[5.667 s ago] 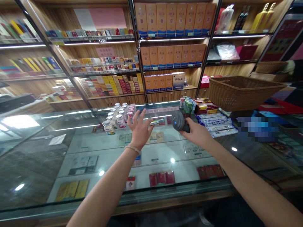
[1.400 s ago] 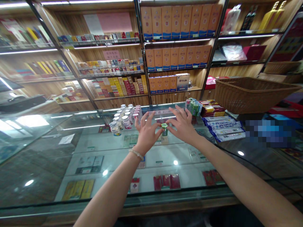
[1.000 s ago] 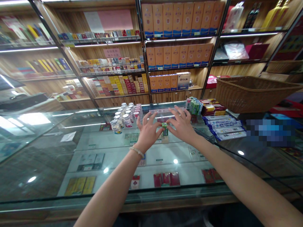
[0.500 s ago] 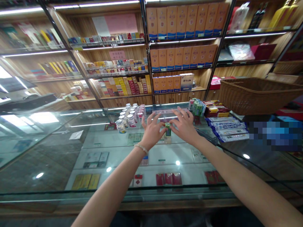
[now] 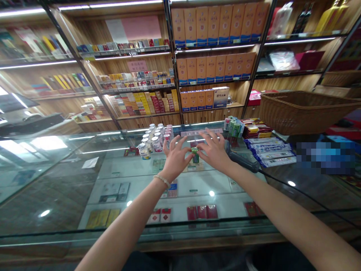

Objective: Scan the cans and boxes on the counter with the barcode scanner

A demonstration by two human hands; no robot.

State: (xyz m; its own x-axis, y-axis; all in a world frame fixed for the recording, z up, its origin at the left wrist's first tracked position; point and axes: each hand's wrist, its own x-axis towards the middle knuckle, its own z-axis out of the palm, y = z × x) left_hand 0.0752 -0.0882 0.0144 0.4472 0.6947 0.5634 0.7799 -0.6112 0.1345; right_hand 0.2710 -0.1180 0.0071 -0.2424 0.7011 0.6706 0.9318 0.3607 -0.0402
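A small green canister (image 5: 195, 154) stands upright on the glass counter between my hands. My left hand (image 5: 175, 153) pinches its left side with thumb and forefinger, the other fingers spread and raised. From the other side my right hand (image 5: 214, 150) touches it with thumb and forefinger, its remaining fingers fanned out. Left of my hands several small white-lidded jars (image 5: 154, 141) stand in rows, with pink-labelled ones (image 5: 168, 134) on their right side. Close behind my right hand lies a dark handheld barcode scanner (image 5: 241, 160), its cable running to the right.
The glass counter (image 5: 180, 205) holds cigarette packs (image 5: 202, 212) under its top. Further right stand several coloured canisters (image 5: 234, 128), stacked red-and-yellow packets (image 5: 256, 128), blue-white packets (image 5: 269, 151) and a wicker basket (image 5: 304, 116). Boxes fill the shelves (image 5: 211, 82) behind.
Both hands and the green canister have shifted slightly left. More of the scanner shows beside my right hand. The jars stay as they were.
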